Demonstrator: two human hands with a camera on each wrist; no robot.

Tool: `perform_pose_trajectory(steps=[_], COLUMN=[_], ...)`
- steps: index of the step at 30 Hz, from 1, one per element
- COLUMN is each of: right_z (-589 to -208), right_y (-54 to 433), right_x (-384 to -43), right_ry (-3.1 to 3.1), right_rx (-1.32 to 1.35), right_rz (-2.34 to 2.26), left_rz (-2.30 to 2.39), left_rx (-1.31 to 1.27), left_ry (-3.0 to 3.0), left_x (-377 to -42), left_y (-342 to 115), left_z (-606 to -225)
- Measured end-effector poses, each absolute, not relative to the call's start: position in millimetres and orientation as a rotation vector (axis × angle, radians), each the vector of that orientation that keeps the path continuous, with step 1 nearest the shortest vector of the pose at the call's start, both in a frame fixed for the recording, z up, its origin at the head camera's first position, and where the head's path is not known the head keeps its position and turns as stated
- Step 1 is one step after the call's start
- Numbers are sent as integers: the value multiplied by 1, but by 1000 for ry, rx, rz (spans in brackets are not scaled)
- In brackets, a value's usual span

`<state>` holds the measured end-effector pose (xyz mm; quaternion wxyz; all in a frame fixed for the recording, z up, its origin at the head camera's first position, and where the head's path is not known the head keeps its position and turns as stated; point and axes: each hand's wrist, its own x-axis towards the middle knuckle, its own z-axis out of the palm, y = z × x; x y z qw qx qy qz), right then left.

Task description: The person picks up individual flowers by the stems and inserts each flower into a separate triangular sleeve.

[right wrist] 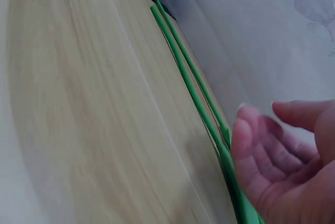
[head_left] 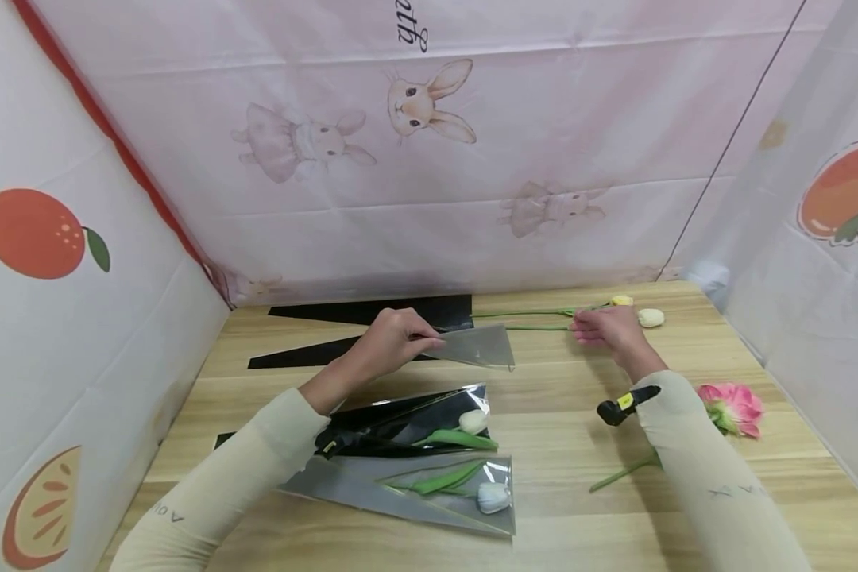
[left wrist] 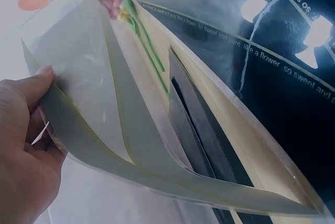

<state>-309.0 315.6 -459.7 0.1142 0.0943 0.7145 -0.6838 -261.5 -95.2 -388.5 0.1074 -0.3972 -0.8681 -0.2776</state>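
Note:
My left hand [head_left: 395, 338] pinches the edge of a translucent grey flower sleeve [head_left: 481, 348] above the table. In the left wrist view, the thumb presses on the rim of this sleeve [left wrist: 84, 51], whose mouth gapes. My right hand [head_left: 610, 330] is over the stems of a white tulip [head_left: 652, 318] and a yellow tulip [head_left: 621, 301] at the back right. Close up in the right wrist view, the fingers curl loosely beside the green stems [right wrist: 186, 75]. The thumb stands apart from them and nothing is held; whether a finger touches the stems I cannot tell.
Two flat black sleeves [head_left: 429, 308] lie at the back. Nearer, a white tulip [head_left: 473, 421] lies in a black sleeve [head_left: 382, 415], and another tulip [head_left: 493, 497] in a grey sleeve [head_left: 350, 485]. A pink flower [head_left: 738, 409] is partly behind my right forearm. Printed cloth walls surround the table.

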Motion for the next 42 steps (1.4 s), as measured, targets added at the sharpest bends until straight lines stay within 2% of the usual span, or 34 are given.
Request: perform_pose_trajectory(steps=[7, 12, 21, 42], right_z=[-457, -455, -450, -451], right_y=[297, 286, 268, 260], right_x=[-315, -315, -317, -312], right_ry=[1944, 1855, 1896, 1377], right_rx=[589, 717, 870, 1114], right_rz=[-2017, -2011, -2042, -2374], left_rz=[-810, -813, -790, -806], left_rx=[-1152, -1147, -1158, -1168], left_ry=[-2558, -2572, -2547, -2580], left_x=[-260, -258, -257, -253], left_y=[-96, -96, -96, -100], left_z=[-387, -386, -386, -388])
